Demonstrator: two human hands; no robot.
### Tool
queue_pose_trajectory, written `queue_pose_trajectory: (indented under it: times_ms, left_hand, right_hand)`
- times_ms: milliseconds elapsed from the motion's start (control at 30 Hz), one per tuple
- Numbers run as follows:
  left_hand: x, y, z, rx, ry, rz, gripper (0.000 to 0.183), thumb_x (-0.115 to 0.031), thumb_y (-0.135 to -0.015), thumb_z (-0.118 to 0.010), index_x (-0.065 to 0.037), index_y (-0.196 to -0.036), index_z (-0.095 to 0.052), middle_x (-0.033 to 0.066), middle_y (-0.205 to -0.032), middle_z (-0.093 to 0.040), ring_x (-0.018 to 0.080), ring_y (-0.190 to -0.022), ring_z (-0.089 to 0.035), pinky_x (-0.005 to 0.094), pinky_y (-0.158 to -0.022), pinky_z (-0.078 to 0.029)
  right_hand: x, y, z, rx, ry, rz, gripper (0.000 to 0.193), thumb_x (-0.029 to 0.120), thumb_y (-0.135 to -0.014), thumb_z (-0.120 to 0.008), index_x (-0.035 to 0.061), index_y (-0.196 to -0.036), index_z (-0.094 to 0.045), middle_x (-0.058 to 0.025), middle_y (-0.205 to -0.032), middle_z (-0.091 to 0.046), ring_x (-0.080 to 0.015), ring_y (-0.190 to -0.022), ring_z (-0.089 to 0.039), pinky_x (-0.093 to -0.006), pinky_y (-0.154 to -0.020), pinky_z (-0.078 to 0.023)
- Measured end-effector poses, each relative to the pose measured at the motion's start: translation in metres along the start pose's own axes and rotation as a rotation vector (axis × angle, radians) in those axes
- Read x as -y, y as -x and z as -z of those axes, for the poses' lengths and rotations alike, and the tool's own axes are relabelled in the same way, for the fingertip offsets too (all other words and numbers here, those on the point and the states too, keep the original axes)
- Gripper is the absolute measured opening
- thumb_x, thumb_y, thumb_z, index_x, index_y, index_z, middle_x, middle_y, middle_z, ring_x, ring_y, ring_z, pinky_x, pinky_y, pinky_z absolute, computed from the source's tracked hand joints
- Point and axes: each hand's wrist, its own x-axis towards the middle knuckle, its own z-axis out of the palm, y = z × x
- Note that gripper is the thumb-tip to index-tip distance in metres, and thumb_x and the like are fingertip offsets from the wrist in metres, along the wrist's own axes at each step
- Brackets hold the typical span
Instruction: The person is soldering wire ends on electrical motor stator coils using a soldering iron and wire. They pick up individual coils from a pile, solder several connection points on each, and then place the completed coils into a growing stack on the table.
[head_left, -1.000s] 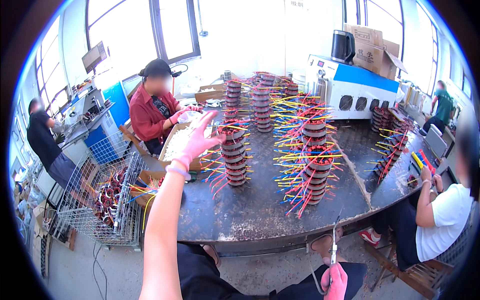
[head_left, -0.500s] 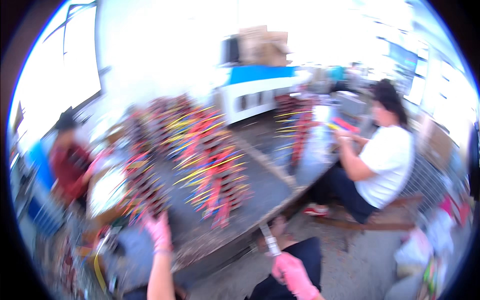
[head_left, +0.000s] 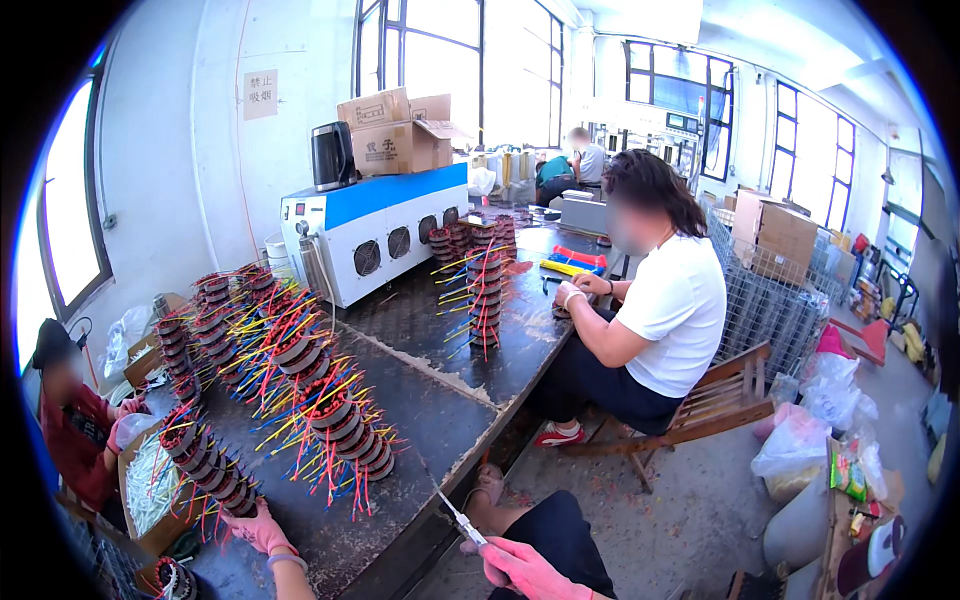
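My left hand [head_left: 258,527], in a pink glove, has its fingers curled round the lowest ring of a leaning stack of motor stators [head_left: 203,462]. Red, blue and yellow wire ends stick out of that stack. In my right hand [head_left: 530,570], also pink-gloved, is a slim tool [head_left: 465,525] with a pale handle and a long thin metal tip. The tip points up and left over the table's edge, apart from the stators; its exact kind is unclear. A longer stack of wired stators [head_left: 345,430] lies between my hands, further in on the table.
The dark table [head_left: 400,375] runs away from me. A blue-topped machine [head_left: 375,235] carries cardboard boxes and a kettle. One co-worker [head_left: 665,310] sits at the right on a wooden chair; another [head_left: 75,430] sits left, beside a box of white pieces [head_left: 152,485]. Bags [head_left: 795,440] line the floor.
The blurred view has turned right and steadied. My left hand stays at the stator stack. My right hand, with the slim tool, appears further left in the picture.
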Motion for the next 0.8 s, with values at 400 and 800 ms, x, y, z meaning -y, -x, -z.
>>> queue_pose_trajectory:
  times_ms: [400,800]
  left_hand:
    - [0.013,-0.018,0.001,0.055,-0.117,0.012,0.094,-0.022,-0.075,-0.083,-0.002,-0.149,-0.028,0.0214,-0.143,-0.045,0.0360,-0.131,-0.046,0.0430,-0.108,-0.038]
    - [0.027,-0.050,0.019,0.360,0.157,-0.127,0.091,-0.009,-0.074,-0.081,-0.002,-0.149,-0.029,0.0172,-0.141,-0.049,0.0290,-0.130,-0.048,0.0376,-0.109,-0.037]
  right_hand:
    - [0.001,-0.006,0.004,0.010,-0.008,-0.027,0.039,0.028,-0.106,-0.046,0.0006,-0.132,-0.056,0.0034,-0.069,-0.043,-0.0064,-0.062,-0.036,-0.0226,-0.056,-0.027]
    - [0.010,-0.015,0.009,0.001,0.082,0.019,0.037,0.027,-0.106,-0.046,0.0024,-0.132,-0.057,0.0043,-0.069,-0.045,-0.0052,-0.061,-0.037,-0.0214,-0.056,-0.029]
